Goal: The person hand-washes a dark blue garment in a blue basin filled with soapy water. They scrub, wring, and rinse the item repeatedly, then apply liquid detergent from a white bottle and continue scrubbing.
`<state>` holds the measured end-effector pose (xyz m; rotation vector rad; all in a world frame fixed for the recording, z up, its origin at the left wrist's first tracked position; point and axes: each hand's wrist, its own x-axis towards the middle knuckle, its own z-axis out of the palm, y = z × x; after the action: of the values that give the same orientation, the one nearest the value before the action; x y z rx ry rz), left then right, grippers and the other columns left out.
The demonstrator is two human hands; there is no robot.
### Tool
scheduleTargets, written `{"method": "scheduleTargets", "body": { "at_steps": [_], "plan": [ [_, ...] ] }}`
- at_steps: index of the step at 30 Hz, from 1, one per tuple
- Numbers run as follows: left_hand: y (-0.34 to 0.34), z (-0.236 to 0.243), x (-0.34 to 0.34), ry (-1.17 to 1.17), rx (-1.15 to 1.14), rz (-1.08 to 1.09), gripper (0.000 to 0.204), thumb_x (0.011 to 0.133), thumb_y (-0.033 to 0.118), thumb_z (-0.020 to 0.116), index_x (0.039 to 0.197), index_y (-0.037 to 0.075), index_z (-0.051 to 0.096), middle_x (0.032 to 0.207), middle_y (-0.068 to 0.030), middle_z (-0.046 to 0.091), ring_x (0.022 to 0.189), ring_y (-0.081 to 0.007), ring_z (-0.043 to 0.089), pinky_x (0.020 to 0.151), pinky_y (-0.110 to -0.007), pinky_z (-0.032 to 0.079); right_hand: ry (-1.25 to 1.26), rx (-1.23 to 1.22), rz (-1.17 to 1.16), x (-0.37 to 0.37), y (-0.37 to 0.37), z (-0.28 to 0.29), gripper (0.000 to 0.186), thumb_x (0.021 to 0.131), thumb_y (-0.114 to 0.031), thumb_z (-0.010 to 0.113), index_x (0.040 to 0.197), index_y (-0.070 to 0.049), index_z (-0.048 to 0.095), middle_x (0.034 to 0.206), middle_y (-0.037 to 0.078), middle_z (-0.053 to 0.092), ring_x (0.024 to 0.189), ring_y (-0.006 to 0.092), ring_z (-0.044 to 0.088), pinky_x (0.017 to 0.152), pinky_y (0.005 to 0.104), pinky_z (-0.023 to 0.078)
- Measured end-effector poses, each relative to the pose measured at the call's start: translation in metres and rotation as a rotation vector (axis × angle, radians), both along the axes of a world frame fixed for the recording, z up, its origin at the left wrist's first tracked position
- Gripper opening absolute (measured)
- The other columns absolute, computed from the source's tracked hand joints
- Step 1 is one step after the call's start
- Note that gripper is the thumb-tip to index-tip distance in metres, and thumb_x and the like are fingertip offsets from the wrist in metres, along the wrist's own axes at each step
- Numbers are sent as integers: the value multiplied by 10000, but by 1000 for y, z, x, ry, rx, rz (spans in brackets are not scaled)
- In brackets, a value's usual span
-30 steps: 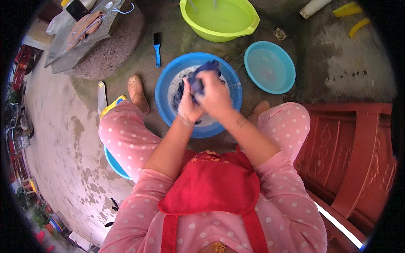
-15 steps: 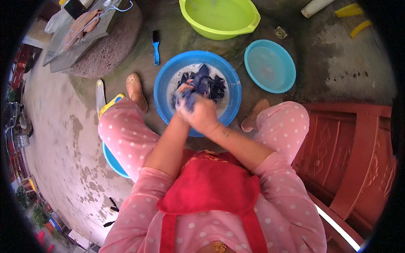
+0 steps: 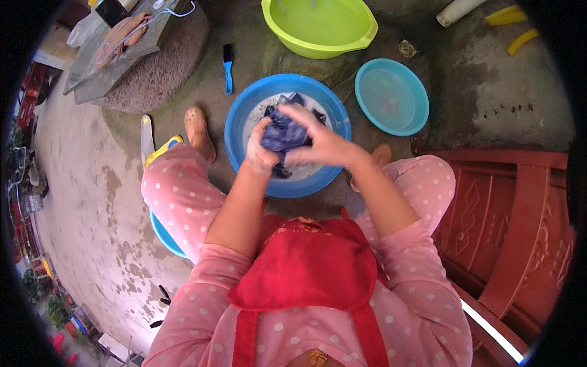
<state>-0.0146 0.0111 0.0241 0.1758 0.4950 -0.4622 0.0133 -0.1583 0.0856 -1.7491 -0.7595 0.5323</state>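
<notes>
A wet, dark blue garment (image 3: 285, 133), bunched up, is over a blue basin (image 3: 237, 160) of sudsy water between my knees. My left hand (image 3: 262, 147) grips it at the left side, fingers curled round its edge. On the other side my right hand (image 3: 321, 144) is spread, thumb and fingers apart, partly over the cloth and blurred by motion. Whether its fingertips touch the fabric I cannot tell. Part of the garment lies down in the foam, and its exact kind cannot be made out.
Beyond the basin stands a lime-green tub (image 3: 321, 49) of water; a turquoise basin (image 3: 391, 98) of cloudy water is at right. A blue-handled brush (image 3: 228, 70) lies on the ground. A red carved wooden piece (image 3: 507, 226) stands right, a stone slab (image 3: 116, 76) far left.
My hands were pressed together on the bunched cloth. Now they have parted: the right hand has moved right and opened, while the left keeps hold of the garment.
</notes>
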Motion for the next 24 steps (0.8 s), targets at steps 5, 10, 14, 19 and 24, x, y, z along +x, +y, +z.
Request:
{"method": "scheduleTargets", "body": {
  "at_steps": [5,10,14,19,24],
  "plan": [
    [5,4,7,-295,-375,5,414,916,364,423,1134,34,543,1132,-144,587,1065,-283,547,972,-462,390,-937,-351,-47,-19,6,-6,634,641,-244,757,1224,-172,518,1244,193,399,1108,401,416,961,477,354],
    [-7,41,2,-29,178,-113,814,803,658,449,1409,179,193,1423,-177,223,1246,-435,293,975,-659,211,-952,-371,-466,17,-19,23,438,626,-304,747,919,-19,591,1057,145,522,958,352,497,850,446,392],
    [-33,31,-11,-53,67,-116,870,754,728,440,1402,193,218,1389,-164,287,1250,-408,300,998,-616,233,-840,-194,-402,4,4,27,279,662,-214,697,818,-13,582,1038,132,528,995,317,496,876,417,392],
    [-25,17,-18,7,-92,50,393,876,360,542,1166,99,500,1025,-140,585,977,-268,553,854,-433,467,-695,-4,-188,-74,46,14,166,593,-206,680,707,-124,593,913,35,584,831,238,575,760,349,476],
    [-67,-10,-12,92,202,228,389,864,282,390,1146,54,532,1059,-102,617,1003,-281,571,915,-425,441,-347,-251,-754,6,26,-34,201,669,-217,667,750,-55,580,802,154,579,721,348,579,645,444,475]
  ]
}}
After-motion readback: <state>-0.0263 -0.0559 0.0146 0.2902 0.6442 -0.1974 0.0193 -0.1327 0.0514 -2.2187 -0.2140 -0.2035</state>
